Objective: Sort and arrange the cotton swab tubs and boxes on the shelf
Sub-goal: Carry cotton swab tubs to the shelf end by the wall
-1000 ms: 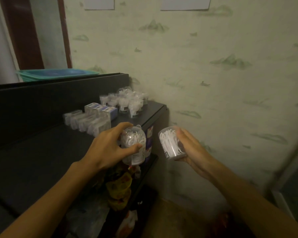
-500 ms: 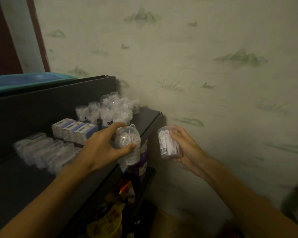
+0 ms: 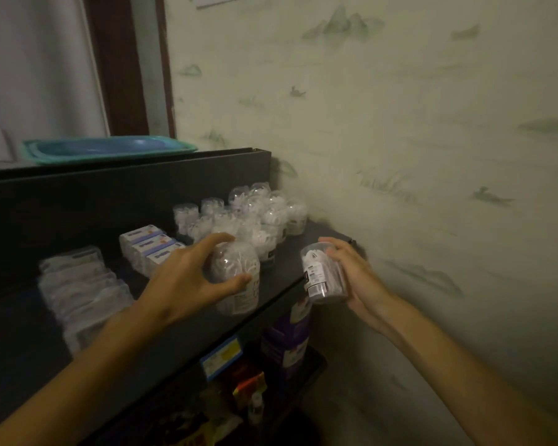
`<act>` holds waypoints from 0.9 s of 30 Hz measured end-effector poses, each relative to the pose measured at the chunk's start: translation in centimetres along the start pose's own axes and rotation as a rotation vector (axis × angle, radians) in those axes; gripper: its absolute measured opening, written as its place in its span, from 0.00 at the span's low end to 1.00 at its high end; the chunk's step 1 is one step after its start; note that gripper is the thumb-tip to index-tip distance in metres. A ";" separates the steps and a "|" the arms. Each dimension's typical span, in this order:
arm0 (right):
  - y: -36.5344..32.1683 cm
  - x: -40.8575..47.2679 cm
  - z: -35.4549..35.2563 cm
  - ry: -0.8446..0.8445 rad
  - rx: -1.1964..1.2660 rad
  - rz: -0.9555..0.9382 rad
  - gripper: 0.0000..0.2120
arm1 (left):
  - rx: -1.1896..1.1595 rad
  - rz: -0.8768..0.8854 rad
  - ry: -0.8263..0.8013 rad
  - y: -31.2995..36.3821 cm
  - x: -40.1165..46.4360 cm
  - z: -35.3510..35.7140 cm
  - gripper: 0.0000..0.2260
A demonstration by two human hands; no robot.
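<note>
My left hand (image 3: 187, 278) grips a clear domed tub of cotton swabs (image 3: 239, 278) over the front part of the black shelf (image 3: 181, 329). My right hand (image 3: 355, 275) holds a second clear tub (image 3: 319, 275) with a label, just past the shelf's right front corner. Several clear swab tubs (image 3: 255, 217) stand grouped at the shelf's back right corner. Three white and blue boxes (image 3: 149, 246) lie in a row left of them. Several clear flat packs (image 3: 78, 284) lie blurred at the left.
A patterned wall (image 3: 416, 156) rises close on the right. A teal basin (image 3: 107, 149) sits on top of the shelf's back panel. Below the shelf, lower levels hold a purple box (image 3: 287, 342) and colourful packets (image 3: 239, 384).
Both hands have carried their tubs up and forward toward the shelf. The left tub is now over the shelf's front part; the view shifted.
</note>
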State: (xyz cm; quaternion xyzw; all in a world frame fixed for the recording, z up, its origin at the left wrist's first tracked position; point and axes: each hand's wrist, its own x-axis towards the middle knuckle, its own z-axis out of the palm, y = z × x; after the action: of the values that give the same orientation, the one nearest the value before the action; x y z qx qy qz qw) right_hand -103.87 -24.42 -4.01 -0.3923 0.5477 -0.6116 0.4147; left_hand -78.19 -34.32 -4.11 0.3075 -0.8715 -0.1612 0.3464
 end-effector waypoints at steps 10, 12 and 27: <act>0.1 5.7 -2.7 -0.238 -0.212 -0.082 0.20 | 0.076 -0.249 0.165 1.5 0.0 2.3 0.33; 0.7 6.6 -3.1 -0.272 -0.245 -0.077 0.19 | 0.093 -0.294 0.172 1.7 -0.3 2.6 0.35; 3.9 11.6 -2.4 -0.335 -0.445 -0.255 0.25 | 0.180 -0.353 0.237 3.2 -1.4 2.6 0.33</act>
State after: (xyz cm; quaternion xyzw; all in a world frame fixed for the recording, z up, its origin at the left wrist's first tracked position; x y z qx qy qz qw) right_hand -109.88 -34.62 -7.79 -0.6345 0.5387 -0.4504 0.3230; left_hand -80.60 -30.82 -5.11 0.5018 -0.7683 -0.1036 0.3837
